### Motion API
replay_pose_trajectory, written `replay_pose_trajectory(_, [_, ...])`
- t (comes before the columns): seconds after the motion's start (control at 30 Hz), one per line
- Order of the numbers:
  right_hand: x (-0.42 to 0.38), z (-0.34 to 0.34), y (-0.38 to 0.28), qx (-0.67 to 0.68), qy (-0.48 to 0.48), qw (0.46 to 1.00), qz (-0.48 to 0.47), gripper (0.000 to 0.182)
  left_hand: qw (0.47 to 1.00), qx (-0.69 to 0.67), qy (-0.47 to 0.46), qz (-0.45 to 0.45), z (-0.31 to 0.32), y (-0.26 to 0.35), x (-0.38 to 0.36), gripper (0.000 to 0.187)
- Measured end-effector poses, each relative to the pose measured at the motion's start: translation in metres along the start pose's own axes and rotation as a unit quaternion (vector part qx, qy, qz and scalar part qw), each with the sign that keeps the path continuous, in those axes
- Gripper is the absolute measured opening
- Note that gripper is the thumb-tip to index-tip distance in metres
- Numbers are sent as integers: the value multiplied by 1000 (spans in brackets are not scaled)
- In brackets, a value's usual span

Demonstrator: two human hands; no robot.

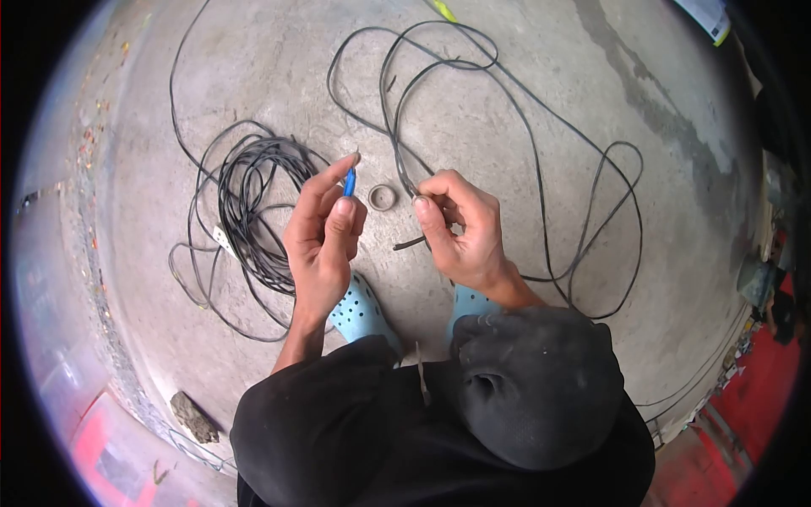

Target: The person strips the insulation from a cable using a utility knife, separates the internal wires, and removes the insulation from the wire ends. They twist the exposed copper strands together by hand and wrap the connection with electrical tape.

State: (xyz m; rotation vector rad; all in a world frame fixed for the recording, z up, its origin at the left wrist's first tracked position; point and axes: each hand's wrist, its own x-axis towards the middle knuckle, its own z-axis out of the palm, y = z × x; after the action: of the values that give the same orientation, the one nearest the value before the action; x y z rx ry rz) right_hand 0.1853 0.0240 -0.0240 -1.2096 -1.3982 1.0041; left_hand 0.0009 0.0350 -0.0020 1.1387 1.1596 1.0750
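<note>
Between the thumb and fingers of my left hand (325,224) is a small blue tool (350,182), held upright with a thin tip at its top. My right hand (460,221) pinches a black cable (404,173) near its end, and a short cable end (410,243) sticks out below the fingers. A roll of tape (382,198) lies on the floor between my two hands. Left of my left hand lies a tangled coil of black cable (245,198), with a white piece (224,241) at its left side.
Loose loops of cable (541,169) spread over the concrete floor (279,76) ahead and to the right. A stone (193,417) lies at the lower left. Light blue shoes (361,311) stand below my hands. Red surfaces (756,389) and clutter are at the right edge.
</note>
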Motion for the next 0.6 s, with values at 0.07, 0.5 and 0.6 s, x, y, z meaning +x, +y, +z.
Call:
replay_pose_trajectory(0.07, [1, 1, -4, 6, 1, 1000, 5, 5, 994, 83, -71, 23, -2, 6, -2, 42])
replay_pose_trajectory(0.5, [0, -1, -9, 105, -27, 993, 51, 15, 988, 26, -152, -8, 4, 5, -2, 50])
replay_pose_trajectory(0.6, [0, -1, -10, 113, -37, 991, 58, 17, 988, 25, -150, -3, 6, 6, -3, 49])
